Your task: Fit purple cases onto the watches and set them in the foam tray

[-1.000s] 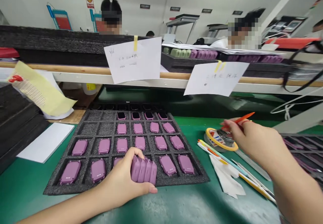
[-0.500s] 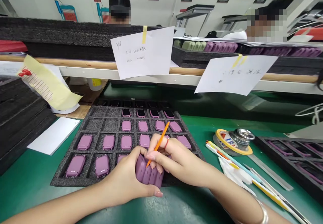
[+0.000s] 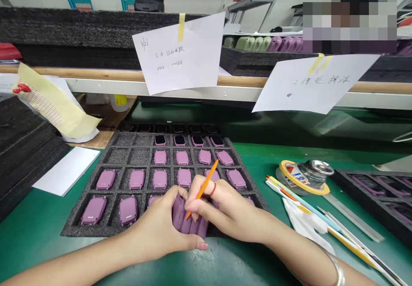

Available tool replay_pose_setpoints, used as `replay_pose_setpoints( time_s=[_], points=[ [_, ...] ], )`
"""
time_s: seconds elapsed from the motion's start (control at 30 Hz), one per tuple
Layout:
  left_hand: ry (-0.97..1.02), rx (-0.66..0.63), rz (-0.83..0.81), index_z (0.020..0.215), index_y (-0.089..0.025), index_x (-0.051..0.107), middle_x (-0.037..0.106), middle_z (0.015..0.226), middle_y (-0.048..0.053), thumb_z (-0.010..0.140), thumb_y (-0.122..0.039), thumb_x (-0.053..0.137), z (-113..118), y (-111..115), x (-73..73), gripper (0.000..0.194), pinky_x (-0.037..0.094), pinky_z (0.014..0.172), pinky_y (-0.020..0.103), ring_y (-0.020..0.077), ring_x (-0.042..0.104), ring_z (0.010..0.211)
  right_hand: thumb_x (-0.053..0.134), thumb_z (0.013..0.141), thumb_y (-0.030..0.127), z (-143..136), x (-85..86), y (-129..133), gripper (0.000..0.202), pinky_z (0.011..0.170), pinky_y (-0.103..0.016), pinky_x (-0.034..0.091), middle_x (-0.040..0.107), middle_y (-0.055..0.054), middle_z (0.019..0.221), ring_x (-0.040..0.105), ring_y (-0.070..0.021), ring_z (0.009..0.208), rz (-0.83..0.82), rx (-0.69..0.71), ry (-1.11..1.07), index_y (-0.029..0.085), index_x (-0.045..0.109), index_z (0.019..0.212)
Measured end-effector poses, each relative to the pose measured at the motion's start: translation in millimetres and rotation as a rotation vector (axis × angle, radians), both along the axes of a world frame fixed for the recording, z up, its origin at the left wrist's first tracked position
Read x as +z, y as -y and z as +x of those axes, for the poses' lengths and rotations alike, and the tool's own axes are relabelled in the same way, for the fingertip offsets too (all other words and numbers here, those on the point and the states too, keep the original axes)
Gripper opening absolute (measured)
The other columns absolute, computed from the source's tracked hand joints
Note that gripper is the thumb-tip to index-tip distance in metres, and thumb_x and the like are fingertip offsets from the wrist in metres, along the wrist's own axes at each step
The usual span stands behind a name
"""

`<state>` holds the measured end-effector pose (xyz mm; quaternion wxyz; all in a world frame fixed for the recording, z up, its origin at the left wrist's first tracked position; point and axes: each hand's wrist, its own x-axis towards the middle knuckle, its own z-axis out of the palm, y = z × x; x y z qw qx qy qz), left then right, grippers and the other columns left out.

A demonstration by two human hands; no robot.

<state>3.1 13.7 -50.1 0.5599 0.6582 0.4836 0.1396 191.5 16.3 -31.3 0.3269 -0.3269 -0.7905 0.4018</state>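
Several purple watch cases (image 3: 179, 217), pressed side by side in a row, are gripped by my left hand (image 3: 161, 223) above the near edge of the foam tray. My right hand (image 3: 214, 204) pinches a slim orange stick (image 3: 206, 183) like a pen, its pointed tip down on the row of cases. Under and behind my hands lies the black foam tray (image 3: 138, 157), its pockets holding purple watch cases (image 3: 160, 178) back side up. Its far row has watches (image 3: 179, 140) with dark screens upward. My hands hide some of the near pockets.
Right of the tray are a taped glass jar (image 3: 305, 174), thin sticks and brushes (image 3: 337, 230), a white cloth (image 3: 299, 217), a steel ruler (image 3: 352, 217) and another tray (image 3: 380, 191). Paper (image 3: 67, 170) and stacked foam (image 3: 25, 165) stand left. A shelf (image 3: 238, 92) with hanging notes crosses behind.
The view has tipped down and shifted slightly. The orange stick's tip has moved a little left and down along the row of cases; my left hand keeps its hold.
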Motion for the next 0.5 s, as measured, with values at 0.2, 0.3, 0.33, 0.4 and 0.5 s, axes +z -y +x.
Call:
replay_pose_setpoints(
  time_s=[0.2,0.3,0.33,0.4,0.5],
  points=[
    [-0.026,0.021,-0.008,0.097,-0.024,0.054,0.069,0.099,0.001,0.057,-0.036,0.087,0.5,2.0,0.6,0.054,0.049,0.085,0.041,0.0284,0.063,0.098,0.047,0.103,0.034,-1.3,-3.8,3.5,0.024,0.061,-0.022,0.051,0.061,0.0,0.076,0.061,-0.0115,0.065,0.058,-0.081,-0.017,0.021,0.055,0.084],
    [-0.006,0.02,0.004,0.098,-0.024,0.054,0.069,0.098,0.001,0.058,-0.036,0.087,0.2,2.7,-0.9,0.053,0.049,0.087,0.042,0.0282,0.062,0.099,0.046,0.104,0.033,-2.6,-5.8,6.2,0.024,0.061,-0.022,0.051,0.062,0.0,0.077,0.062,-0.0114,0.065,0.1,-0.043,-0.003,0.021,0.057,0.086],
    [0.002,0.017,0.006,0.099,-0.024,0.054,0.069,0.097,0.001,0.059,-0.036,0.086,0.3,2.7,-1.3,0.053,0.049,0.086,0.042,0.028,0.062,0.098,0.045,0.104,0.032,-2.9,-6.2,6.8,0.024,0.061,-0.022,0.051,0.063,0.0,0.077,0.061,-0.0111,0.064,0.12,-0.026,0.006,0.021,0.057,0.086],
    [0.003,0.02,0.0,0.1,-0.024,0.054,0.068,0.096,0.001,0.059,-0.036,0.086,0.8,2.5,-1.3,0.054,0.048,0.087,0.042,0.028,0.062,0.097,0.045,0.104,0.03,-3.0,-6.9,7.4,0.024,0.06,-0.022,0.049,0.063,0.0,0.077,0.061,-0.011,0.063,0.159,-0.037,0.008,0.02,0.057,0.086],
    [-0.003,0.029,-0.007,0.099,-0.023,0.053,0.069,0.099,0.002,0.058,-0.035,0.087,1.7,1.8,-0.2,0.054,0.047,0.091,0.044,0.0297,0.062,0.102,0.048,0.103,0.03,-2.6,-8.1,7.0,0.021,0.06,-0.023,0.049,0.061,0.0,0.076,0.061,-0.0117,0.064,0.185,-0.101,-0.007,0.02,0.056,0.086]
  ],
)
